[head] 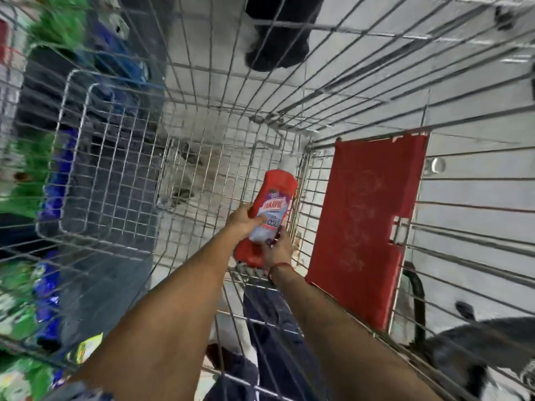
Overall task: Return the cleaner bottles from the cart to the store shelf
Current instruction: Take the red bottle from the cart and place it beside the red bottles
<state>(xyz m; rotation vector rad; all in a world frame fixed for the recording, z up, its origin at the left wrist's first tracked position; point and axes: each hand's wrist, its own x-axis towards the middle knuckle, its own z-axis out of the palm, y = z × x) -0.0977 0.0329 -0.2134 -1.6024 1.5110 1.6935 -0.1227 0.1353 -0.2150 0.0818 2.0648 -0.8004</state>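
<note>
A red cleaner bottle (275, 195) with a white and blue label lies deep in the wire shopping cart (202, 146), against its right side. Both my arms reach down into the cart. My left hand (241, 219) grips the bottle's left side at the label. My right hand (276, 250) holds its lower end from the right, a red thread around that wrist. No other bottle shows in the cart. The store shelf (31, 198) runs down the left edge, blurred, with green and blue packs.
A red plastic child-seat flap (364, 227) hangs on the cart's right wall. Another person's dark shoe and trouser leg (278, 44) stand on the pale tiled floor beyond the cart. A wire basket shelf (95, 175) sits outside the cart's left wall.
</note>
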